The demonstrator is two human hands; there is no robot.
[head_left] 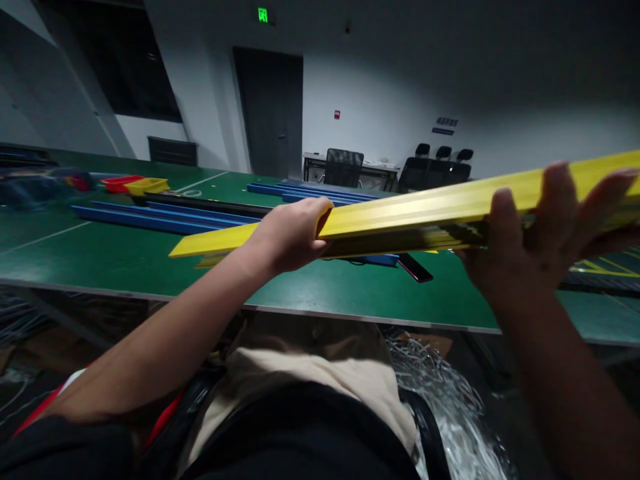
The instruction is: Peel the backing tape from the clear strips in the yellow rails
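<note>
A long yellow profile strip (410,208), with ridges running along its length, is held up across the view above the table. It slopes upward to the right and runs out of frame there. My left hand (293,233) is closed round it left of the middle, thumb on the near side. At the right, my right hand (540,230) holds it from below, fingers spread against its near side. Its underside is dark, and a second yellow edge (213,260) shows below the left end. Blue strips (165,219) lie on the table behind.
The green table (300,287) also bears a phone (415,268), a red tray (120,183), a yellow tray (147,186) and more blue strips (310,192). Yellow pieces lie at the right. Clear tangled material (445,400) sits below the table edge. Chairs (344,167) stand behind.
</note>
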